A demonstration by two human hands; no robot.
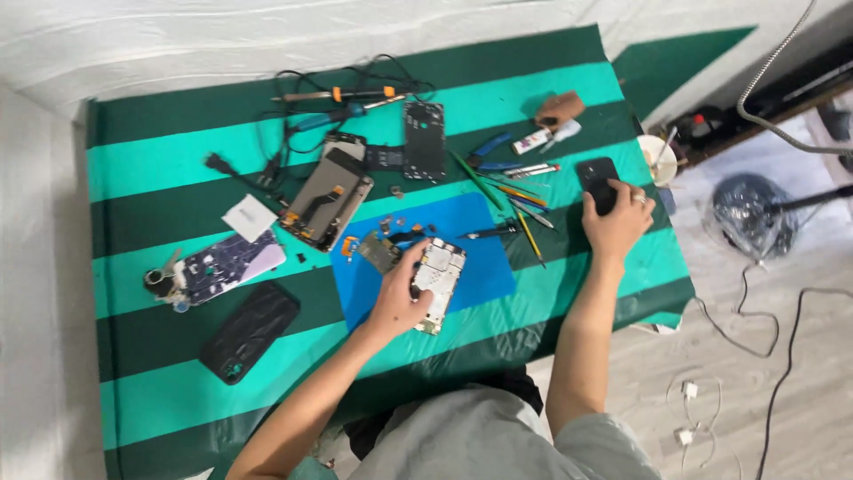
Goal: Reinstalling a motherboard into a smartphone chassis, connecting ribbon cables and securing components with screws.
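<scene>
My left hand (398,298) rests on an opened phone body (440,283) with bare silver insides, lying on a blue work mat (480,240). Its fingers curl over the phone's left edge, gripping it. My right hand (617,222) reaches to the table's right side and closes on a black phone (597,178) lying there. Small loose parts and a circuit piece (378,251) lie on the mat just left of my left hand.
A green striped cloth (160,160) covers the table. On it lie a detached screen (327,197), a black frame (424,139), a broken purple phone (227,264), a black case (251,331), screwdrivers and tweezers (515,191), and tangled cables (293,98). Cables trail on the floor at right.
</scene>
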